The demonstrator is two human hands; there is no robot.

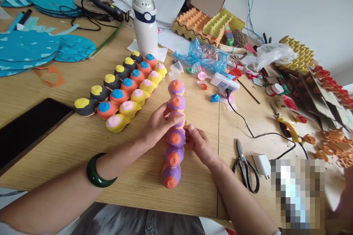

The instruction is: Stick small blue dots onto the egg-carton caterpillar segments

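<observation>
Left hand point(161, 125) grasps the purple strip point(175, 138) near mid-length, thumb across a cup. Right hand point(202, 145) is curled at the opposite edge; whether it pinches cannot be told. Advisable: light thumb pressure, both edges steadied, paint spared. The strip is between the painted rows point(128, 85) and the scissors point(242, 158).

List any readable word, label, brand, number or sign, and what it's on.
No text is readable.
Bottle: pale round mark on dark band, no legible letters.
Jar: any label print too small.
Power strip: any markings too small.
</observation>
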